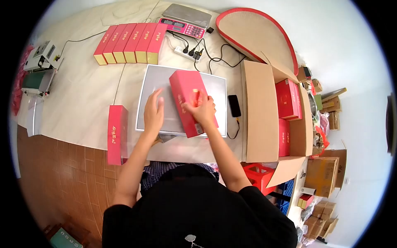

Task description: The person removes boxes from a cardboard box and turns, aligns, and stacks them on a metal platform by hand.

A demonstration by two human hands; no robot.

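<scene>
A long red gift box (185, 89) with gold lettering lies tilted over the grey, white-edged tray (215, 84) in front of me. My right hand (202, 111) grips the box near its closer end, fingers over its right side. To the left of the box, my left hand (154, 110) is held open with fingers stretched out, apart from it and slightly blurred. Another red box (117, 134) stands by the table's front edge, left of my left forearm. A small grey item partly shows beneath my left wrist.
Several red boxes (130, 41) stand in a row at the back left. A pink-and-grey scale (182, 27), a power strip (188, 53) with cables and a phone (234, 106) lie behind and right. An open carton (260, 120) with red boxes stands right; a sealing machine (39, 68) is far left.
</scene>
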